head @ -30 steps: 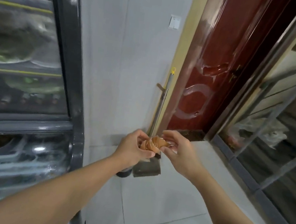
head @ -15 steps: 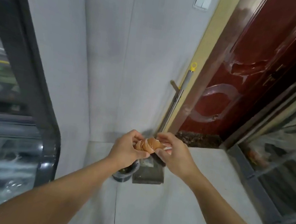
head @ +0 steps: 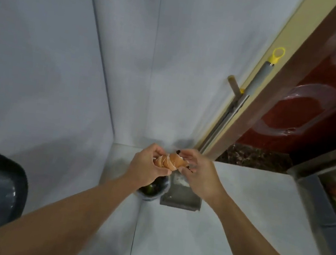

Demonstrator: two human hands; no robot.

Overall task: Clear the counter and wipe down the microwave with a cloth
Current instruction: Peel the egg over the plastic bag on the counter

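We find fingers of both the left hand (head: 148,168) and the right hand (head: 199,175) pinching stacked eggshells (head: 169,160), brown outside, pale inside, above the dark bin (head: 154,189) and dustpan (head: 182,196); open floor (head: 233,235) surrounds them.

Back corner of a small eatery or shop kitchen, by the look of it: pale tiled walls (head: 50,48) and glossy floor tiles (head: 247,215), a dark-framed glass display chiller (head: 2,181) at lower left w/ wrapped goods behind the glass. A dark red metal door (head: 325,89) stands at right; a long-handled dustpan (head: 183,195) and small bin (head: 154,190) sit in the corner, the handle (head: 254,81) leaning on the door frame.
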